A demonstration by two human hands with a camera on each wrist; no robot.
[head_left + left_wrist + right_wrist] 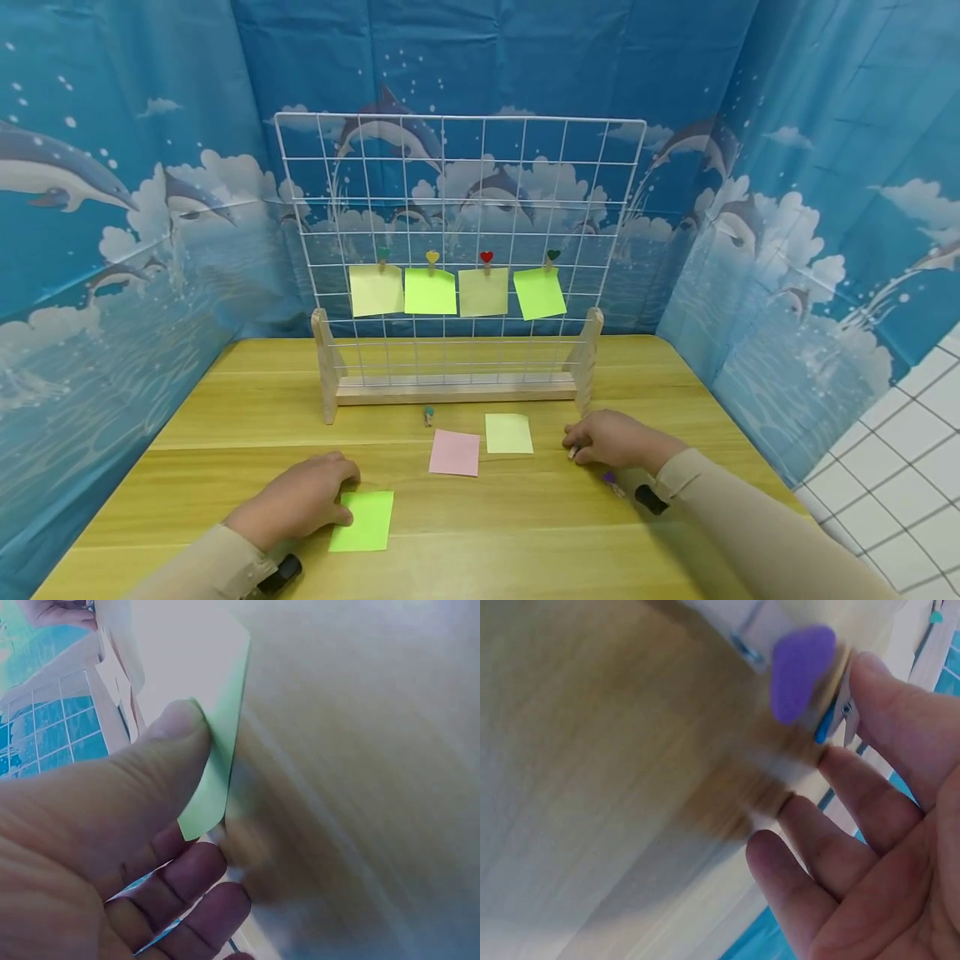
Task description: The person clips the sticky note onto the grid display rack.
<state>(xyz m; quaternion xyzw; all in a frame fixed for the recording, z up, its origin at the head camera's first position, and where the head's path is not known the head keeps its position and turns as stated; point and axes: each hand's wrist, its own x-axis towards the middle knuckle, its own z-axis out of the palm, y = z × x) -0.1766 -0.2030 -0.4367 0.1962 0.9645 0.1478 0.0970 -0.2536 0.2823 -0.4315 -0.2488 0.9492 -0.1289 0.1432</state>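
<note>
My left hand (300, 498) is at the front left of the table, its thumb and fingers pinching the left edge of a bright green sticky note (369, 525). In the left wrist view that note (225, 742) bends up beside the thumb. Over on the right, my right hand (621, 438) holds a small wooden clothespin (573, 452) between thumb and index finger. Its blue end shows in the right wrist view, where the other fingers spread loosely. Close by, a clothespin with a purple heart (802, 671) lies on the table.
A white wire grid (483, 200) on a wooden stand (457, 389) bears several sticky notes hung by heart clothespins. Before it lie a pink note (454, 453), a pale yellow note (509, 433) and a teal-topped clothespin (428, 416). Dolphin-print curtains (795, 208) surround the table.
</note>
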